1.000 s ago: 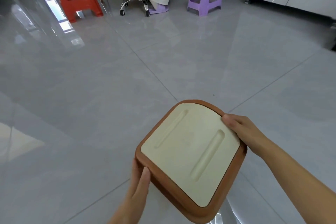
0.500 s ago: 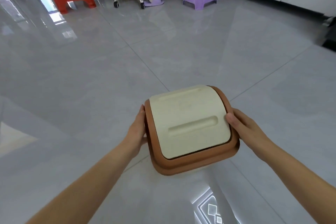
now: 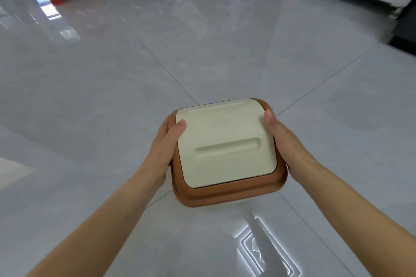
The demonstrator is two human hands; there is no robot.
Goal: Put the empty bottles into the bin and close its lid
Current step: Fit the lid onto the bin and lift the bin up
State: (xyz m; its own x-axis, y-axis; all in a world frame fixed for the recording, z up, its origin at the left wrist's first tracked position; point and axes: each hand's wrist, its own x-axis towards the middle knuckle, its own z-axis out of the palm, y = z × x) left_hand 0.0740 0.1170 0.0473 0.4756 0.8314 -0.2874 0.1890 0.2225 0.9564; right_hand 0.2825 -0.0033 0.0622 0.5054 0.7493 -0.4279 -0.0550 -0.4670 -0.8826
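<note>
Head view: lid (image 3: 225,141) — cream swing panel in a brown frame (image 3: 227,195) — sits on top of the bin (image 3: 222,206), of which only a pale sliver of body shows under the frame, standing on the grey tiled floor (image 3: 112,74). Left hand (image 3: 166,144) clamps the frame's left edge, thumb lying over onto the cream panel; right hand (image 3: 283,141) clamps the right edge, thumb up near the far corner. Each grip is closed on the lid frame, fingers wrapped underneath out of sight. The lid lies squarely between the two hands, both equally near, and the long groove in the panel runs left-right, along the line from hand to hand. Frame looks roughly level and aligned with the bin below, so my read is the remaining move is straight down — even pressure both sides to seat it. Can't tell if it's already seated; the rim joint is hidden. No bottles visible, presumably inside. Risk: uneven push cocks one side.
</note>
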